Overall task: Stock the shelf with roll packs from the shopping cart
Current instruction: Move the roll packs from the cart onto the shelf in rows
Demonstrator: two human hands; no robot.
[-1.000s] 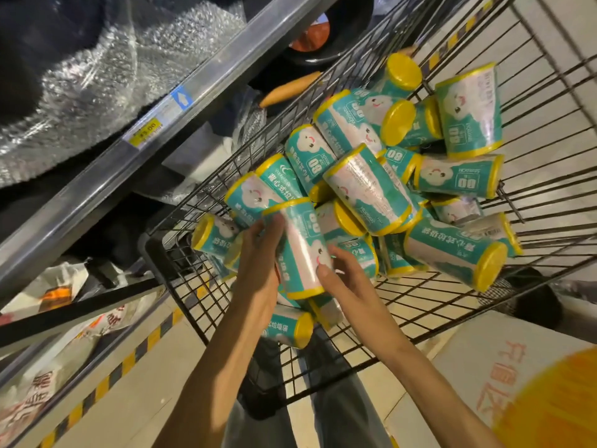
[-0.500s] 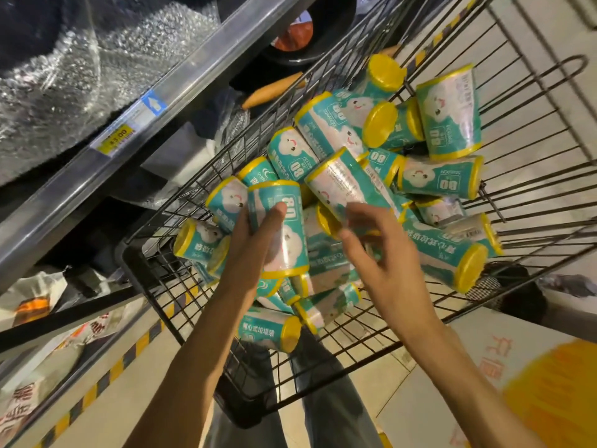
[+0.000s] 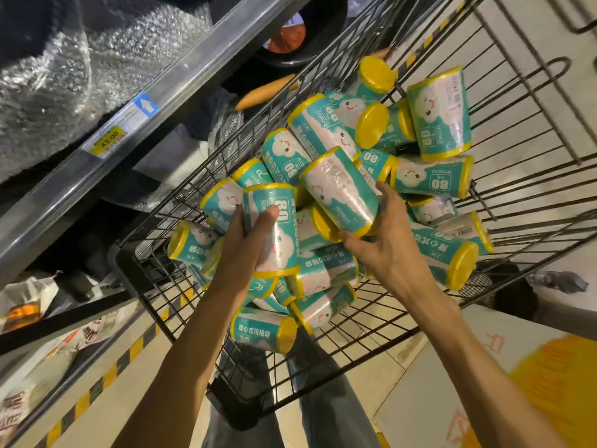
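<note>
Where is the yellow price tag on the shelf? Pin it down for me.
In the head view the yellow price tag sits upper left on the grey shelf rail, just below-left of a blue arrow label and left of the shopping cart.

roll packs (image 3: 433,182): "80" | shelf-edge price tag (image 3: 108,143): "43.00"

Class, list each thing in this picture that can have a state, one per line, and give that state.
left hand: grips an upright roll pack
right hand: closing on a tilted roll pack
shopping cart: loaded with piled packs
shelf: price label attached
</note>
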